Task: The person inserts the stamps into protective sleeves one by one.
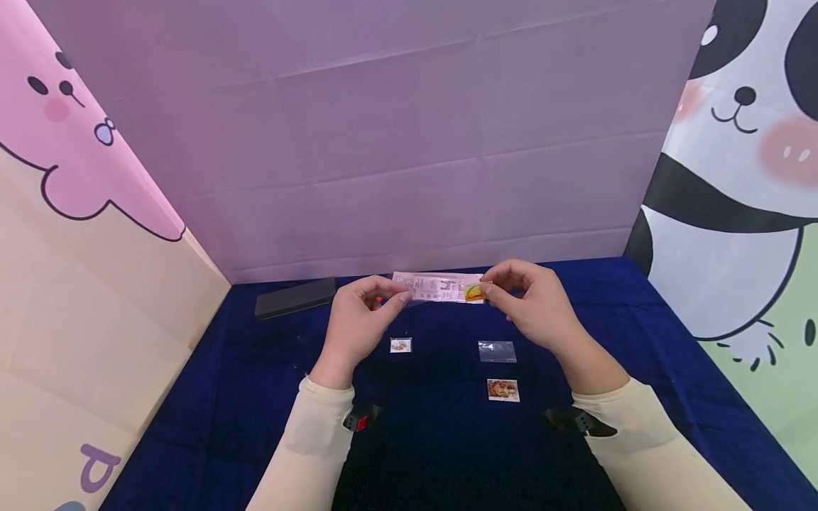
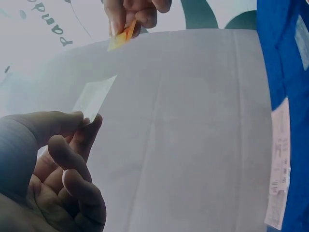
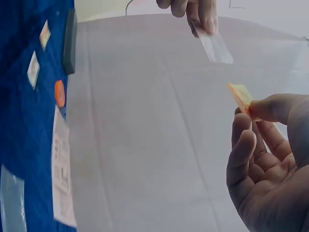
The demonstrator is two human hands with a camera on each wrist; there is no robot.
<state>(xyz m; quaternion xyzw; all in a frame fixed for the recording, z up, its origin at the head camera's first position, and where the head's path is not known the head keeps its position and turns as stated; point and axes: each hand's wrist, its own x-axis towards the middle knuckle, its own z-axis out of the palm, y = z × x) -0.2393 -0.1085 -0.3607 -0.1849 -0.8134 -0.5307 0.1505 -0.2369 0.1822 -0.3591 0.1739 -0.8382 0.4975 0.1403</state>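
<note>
Left hand [image 1: 358, 323] pinches a clear sleeve [image 2: 95, 98]; right hand [image 1: 535, 305] pinches a yellow card [image 1: 473, 292], apart from it, above the bench [image 1: 255, 404]. A pink sheet [image 1: 436, 287] bears print too small to read.

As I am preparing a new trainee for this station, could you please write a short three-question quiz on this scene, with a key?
1. Which grip pinches the yellow-orange card?
2. True or false: the clear plastic piece in the left grip is apart from the yellow-orange card.
3. Fill the gap: in the head view, the object lying farthest left on the blue cloth is the long ____.

Key:
1. The right grip.
2. True; both wrist views show a gap between them.
3. Dark block.
</note>
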